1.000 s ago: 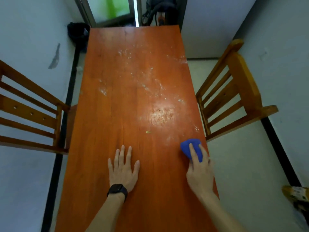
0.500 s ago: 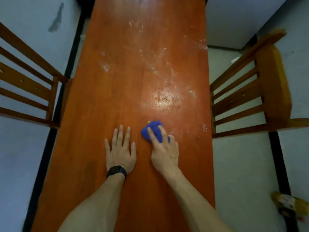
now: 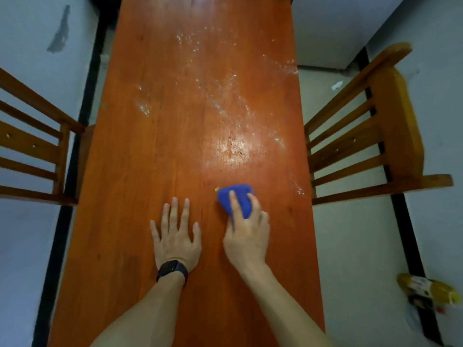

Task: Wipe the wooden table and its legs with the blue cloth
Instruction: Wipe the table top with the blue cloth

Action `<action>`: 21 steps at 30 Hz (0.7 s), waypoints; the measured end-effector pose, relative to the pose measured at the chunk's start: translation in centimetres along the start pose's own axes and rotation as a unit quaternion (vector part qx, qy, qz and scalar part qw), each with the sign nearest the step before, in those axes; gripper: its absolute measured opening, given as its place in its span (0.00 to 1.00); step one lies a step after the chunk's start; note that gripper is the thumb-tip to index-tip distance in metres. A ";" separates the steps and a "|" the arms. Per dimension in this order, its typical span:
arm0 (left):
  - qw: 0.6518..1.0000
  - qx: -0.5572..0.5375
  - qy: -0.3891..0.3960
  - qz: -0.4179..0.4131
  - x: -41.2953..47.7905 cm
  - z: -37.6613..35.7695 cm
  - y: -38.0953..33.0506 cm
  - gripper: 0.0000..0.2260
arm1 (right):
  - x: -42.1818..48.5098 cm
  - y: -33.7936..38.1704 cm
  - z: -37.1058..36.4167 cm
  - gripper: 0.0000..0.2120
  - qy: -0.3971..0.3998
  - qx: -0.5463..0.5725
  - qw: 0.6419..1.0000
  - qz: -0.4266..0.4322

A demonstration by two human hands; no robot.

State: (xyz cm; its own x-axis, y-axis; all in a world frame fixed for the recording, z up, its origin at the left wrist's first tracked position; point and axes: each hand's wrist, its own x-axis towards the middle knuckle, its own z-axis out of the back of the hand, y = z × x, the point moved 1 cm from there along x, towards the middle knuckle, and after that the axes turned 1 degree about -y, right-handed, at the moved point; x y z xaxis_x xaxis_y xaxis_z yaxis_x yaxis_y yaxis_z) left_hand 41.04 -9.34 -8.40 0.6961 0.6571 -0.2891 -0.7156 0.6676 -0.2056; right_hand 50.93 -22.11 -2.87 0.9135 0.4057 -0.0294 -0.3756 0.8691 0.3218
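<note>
A long orange-brown wooden table (image 3: 155,151) runs away from me, with white dusty smears and crumbs across its middle and far right part. My right hand (image 3: 246,234) presses a bunched blue cloth (image 3: 236,196) onto the tabletop near the centre, fingers curled over it. A small yellowish crumb lies at the cloth's upper left edge. My left hand (image 3: 176,236), with a black watch on the wrist, lies flat on the wood just left of the cloth, fingers spread. The table's legs are hidden under the top.
A wooden slatted chair (image 3: 32,144) stands at the table's left side and another chair (image 3: 375,136) at its right. A yellow packet (image 3: 429,291) lies on the floor at the lower right. Walls run close along both sides.
My right hand slid the blue cloth from the table's right edge leftward to the middle, then a little back to the right. My left hand stayed flat in place.
</note>
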 end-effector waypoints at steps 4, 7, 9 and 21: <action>1.000 -0.002 0.002 0.002 0.0 0.0 0.1 0.28 | -1.8 -0.9 -1.7 0.32 0.067 -0.016 0.995 0.073; 1.000 0.007 0.011 0.001 0.1 0.0 0.0 0.28 | -3.5 -8.3 0.2 0.31 0.022 -0.031 0.992 -0.121; 1.000 0.010 0.013 0.000 0.1 0.2 -0.1 0.28 | -4.8 -13.1 1.8 0.29 0.006 -0.030 0.966 -0.255; 1.000 -0.007 -0.005 0.007 0.1 -0.1 -0.2 0.29 | 3.0 -0.9 -0.8 0.28 0.030 0.014 0.998 0.062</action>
State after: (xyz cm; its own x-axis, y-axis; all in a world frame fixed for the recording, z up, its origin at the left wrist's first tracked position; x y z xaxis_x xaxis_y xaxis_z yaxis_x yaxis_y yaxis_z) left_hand 41.24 -9.48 -8.48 0.6868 0.6694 -0.2832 -0.7256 0.6539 -0.2142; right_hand 53.86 -21.47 -3.98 0.8490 0.5264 -0.0451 -0.4795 0.8036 0.3526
